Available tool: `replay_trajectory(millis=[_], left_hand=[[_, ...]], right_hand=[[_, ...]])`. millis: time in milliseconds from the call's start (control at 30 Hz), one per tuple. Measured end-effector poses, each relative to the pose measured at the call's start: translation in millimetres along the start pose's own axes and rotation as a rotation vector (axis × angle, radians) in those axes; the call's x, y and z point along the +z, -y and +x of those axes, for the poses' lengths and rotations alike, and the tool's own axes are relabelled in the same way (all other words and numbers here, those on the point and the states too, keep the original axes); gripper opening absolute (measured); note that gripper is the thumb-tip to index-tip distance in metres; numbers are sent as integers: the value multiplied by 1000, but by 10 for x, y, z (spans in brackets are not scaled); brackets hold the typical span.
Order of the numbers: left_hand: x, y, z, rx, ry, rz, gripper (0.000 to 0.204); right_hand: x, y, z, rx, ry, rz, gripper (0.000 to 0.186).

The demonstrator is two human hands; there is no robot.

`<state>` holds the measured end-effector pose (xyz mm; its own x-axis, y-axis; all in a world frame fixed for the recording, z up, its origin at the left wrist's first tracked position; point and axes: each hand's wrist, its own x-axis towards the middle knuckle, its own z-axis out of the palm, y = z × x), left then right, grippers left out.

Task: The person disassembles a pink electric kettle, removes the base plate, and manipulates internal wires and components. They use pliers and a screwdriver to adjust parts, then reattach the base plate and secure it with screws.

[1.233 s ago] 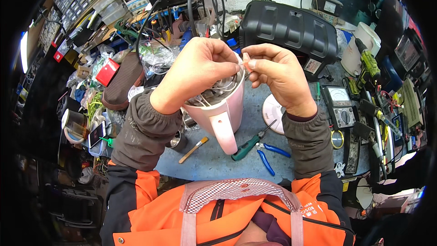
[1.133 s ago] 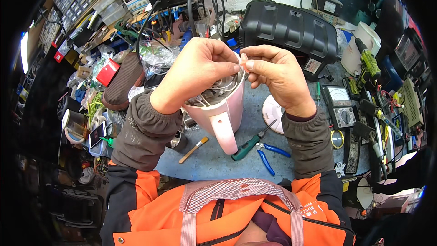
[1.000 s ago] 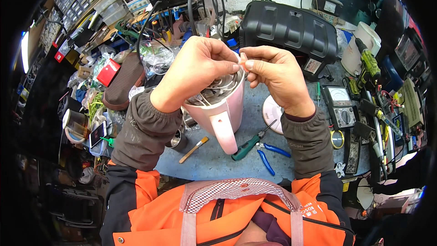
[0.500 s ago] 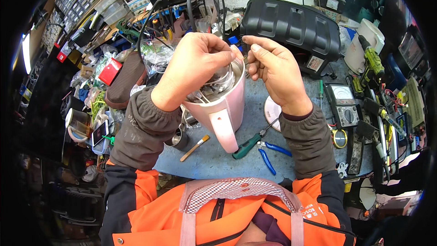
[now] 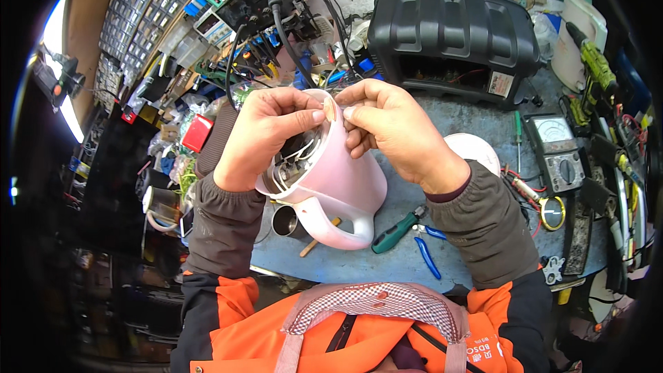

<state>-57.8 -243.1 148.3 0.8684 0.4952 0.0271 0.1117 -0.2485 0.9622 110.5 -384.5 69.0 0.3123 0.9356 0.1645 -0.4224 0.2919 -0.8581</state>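
A pink jug-shaped appliance housing [image 5: 352, 176] leans over on the bench, its handle [image 5: 323, 224] toward me. Its open end faces left and shows white wires [image 5: 293, 162] and metal parts inside. At the upper rim, my left hand [image 5: 266, 128] has thumb and fingers pinched together by the spout. My right hand [image 5: 394, 131] is closed just across from it, thumb against the forefinger, at the outside of the rim. Whatever lies between the fingertips is too small to make out. Below the housing are a green-handled screwdriver [image 5: 397, 231], blue-handled pliers [image 5: 428, 255] and a metal cup [image 5: 286, 222].
A large black plastic case [image 5: 452, 27] stands at the back of the bench. To the right are an analog multimeter [image 5: 559, 152], a magnifier [image 5: 552, 213] and a green power drill [image 5: 594, 62]. A white disc [image 5: 476, 152] lies beyond my right wrist. Bags and parts clutter the left.
The housing has tipped, so its open end turns left and its side shows more. Both hands have come closer together at the rim. The whole view has shifted too.
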Motion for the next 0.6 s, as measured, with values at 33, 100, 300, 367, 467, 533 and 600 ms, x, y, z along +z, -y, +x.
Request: replay_trajectory(millis=[33, 100, 300, 367, 467, 533, 600], left_hand=[[-9, -17, -10, -2, -6, 24, 15], [7, -27, -8, -19, -15, -10, 11], [-37, -4, -45, -19, -22, -24, 8], [-21, -18, -43, -17, -13, -49, 8], [-45, 13, -29, 12, -6, -45, 8], [-59, 17, -33, 21, 5, -43, 8], [-73, 13, -37, 25, 13, -27, 8]], right_hand=[[7, 11, -9, -2, 9, 1, 25], [8, 36, -32, 5, 20, -16, 27], [21, -8, -16, -18, 12, -16, 26], [13, -13, 2, -15, 17, -20, 25], [14, 15, -17, -18, 14, -11, 26], [9, 17, -15, -15, 21, -13, 26], [9, 20, -15, -14, 25, -13, 26]])
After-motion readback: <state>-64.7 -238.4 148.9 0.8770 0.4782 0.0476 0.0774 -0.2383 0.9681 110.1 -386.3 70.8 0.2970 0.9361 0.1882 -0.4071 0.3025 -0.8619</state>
